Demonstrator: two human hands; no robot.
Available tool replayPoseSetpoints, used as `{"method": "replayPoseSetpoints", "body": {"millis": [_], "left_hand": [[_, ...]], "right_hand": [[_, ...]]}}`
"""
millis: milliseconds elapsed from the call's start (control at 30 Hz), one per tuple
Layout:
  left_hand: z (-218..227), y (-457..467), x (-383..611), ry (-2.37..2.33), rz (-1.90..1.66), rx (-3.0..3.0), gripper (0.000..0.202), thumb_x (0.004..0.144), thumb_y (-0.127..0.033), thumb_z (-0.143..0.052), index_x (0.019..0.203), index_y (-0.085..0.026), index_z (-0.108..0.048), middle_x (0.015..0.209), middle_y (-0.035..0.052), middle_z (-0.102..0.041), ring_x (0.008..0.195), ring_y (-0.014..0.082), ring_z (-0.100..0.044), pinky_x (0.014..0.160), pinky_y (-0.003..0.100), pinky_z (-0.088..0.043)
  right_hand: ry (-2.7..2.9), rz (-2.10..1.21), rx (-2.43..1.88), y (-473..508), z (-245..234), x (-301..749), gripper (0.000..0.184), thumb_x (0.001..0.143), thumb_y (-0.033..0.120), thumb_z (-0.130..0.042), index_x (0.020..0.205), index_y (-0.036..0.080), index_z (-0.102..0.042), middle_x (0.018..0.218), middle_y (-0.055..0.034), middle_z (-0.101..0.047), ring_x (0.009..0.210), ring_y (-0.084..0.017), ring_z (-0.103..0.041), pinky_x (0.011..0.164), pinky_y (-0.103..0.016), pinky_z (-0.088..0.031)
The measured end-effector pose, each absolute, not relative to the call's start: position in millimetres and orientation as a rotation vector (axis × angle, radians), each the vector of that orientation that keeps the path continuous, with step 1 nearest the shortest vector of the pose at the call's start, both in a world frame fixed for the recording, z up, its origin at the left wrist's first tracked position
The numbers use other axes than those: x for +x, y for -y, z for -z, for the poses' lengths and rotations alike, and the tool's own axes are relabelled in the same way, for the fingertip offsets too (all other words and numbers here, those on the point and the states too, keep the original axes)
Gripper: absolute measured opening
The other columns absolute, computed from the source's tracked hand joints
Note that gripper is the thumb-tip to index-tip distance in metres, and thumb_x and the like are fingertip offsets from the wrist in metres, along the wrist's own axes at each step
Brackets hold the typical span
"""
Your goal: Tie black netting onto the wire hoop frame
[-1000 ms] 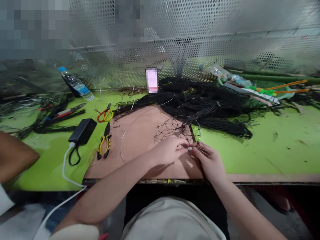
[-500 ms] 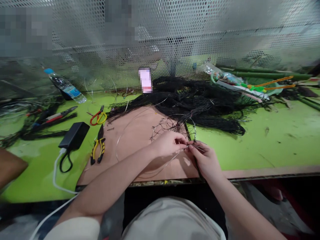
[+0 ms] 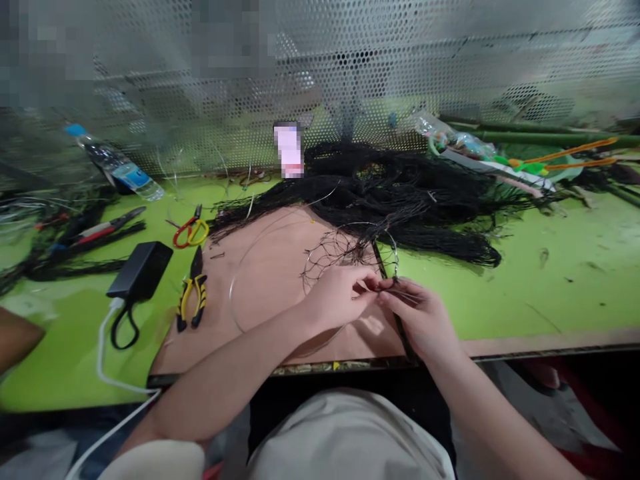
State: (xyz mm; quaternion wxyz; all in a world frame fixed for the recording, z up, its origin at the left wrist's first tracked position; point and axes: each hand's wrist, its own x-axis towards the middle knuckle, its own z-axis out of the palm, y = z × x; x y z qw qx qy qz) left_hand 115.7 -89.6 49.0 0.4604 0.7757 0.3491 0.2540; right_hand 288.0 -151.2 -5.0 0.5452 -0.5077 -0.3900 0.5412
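Note:
My left hand [image 3: 343, 293] pinches thin wire over the right edge of a pinkish-brown board, its fingertips against those of my right hand [image 3: 423, 317]. Between thumb and forefinger, my right hand grips wire and dark strands, whose ends stick out across its palm side. From the fingers a silvery wire [image 3: 231, 298] curves away in a wide loop over the board. A smaller wire ring with black net mesh [image 3: 333, 250] threaded on it lies just beyond my hands. It runs into a heap of black netting [image 3: 380, 193]. The exact joint at the fingertips is hidden.
Left of the board [image 3: 270, 247] lie yellow-black pliers [image 3: 192, 297], small scissors [image 3: 191, 230], a black power bank [image 3: 143, 270] with a white cable, and a water bottle [image 3: 117, 163]. A perforated metal screen [image 3: 350, 80] stands behind. Someone's arm [image 3: 17, 340] shows at far left.
The view has shifted a little, so objects at the left sit further left. Both hands stay together on the wire, with the fingers slightly readjusted.

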Motion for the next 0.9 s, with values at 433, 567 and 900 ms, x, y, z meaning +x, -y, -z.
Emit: {"method": "replayPoseSetpoints", "body": {"millis": [433, 567, 900], "left_hand": [[-43, 91, 106, -0.796, -0.657, 2.027, 0.01, 0.085, -0.012, -0.066, 0.093, -0.016, -0.07, 0.111, 0.0043, -0.066, 0.084, 0.0115, -0.065, 0.072, 0.023, -0.054], [-42, 93, 106, -0.797, -0.681, 2.066, 0.011, 0.086, -0.012, -0.065, 0.095, -0.016, -0.071, 0.113, 0.0044, -0.066, 0.079, 0.0101, -0.064, 0.071, 0.023, -0.054], [-43, 99, 109, -0.823, -0.768, 1.939, 0.013, 0.086, -0.017, -0.069, 0.098, -0.017, -0.075, 0.11, 0.0064, -0.066, 0.08, 0.0116, -0.063, 0.072, 0.025, -0.055]], "right_hand": [[0.99, -1.373, -1.239, 149, -10, 300, 0.027, 0.072, 0.036, -0.085, 0.093, 0.023, -0.077, 0.096, -0.004, -0.076, 0.085, -0.018, -0.069, 0.083, -0.032, -0.056], [0.98, -1.357, -1.229, 150, -7, 300, 0.025, 0.076, 0.039, -0.082, 0.096, 0.023, -0.076, 0.093, -0.0035, -0.075, 0.077, -0.016, -0.067, 0.08, -0.031, -0.056], [1.093, -1.231, -1.243, 147, -11, 297, 0.03, 0.08, 0.046, -0.076, 0.103, 0.026, -0.076, 0.103, -0.0055, -0.075, 0.092, -0.02, -0.069, 0.088, -0.036, -0.057]]}}
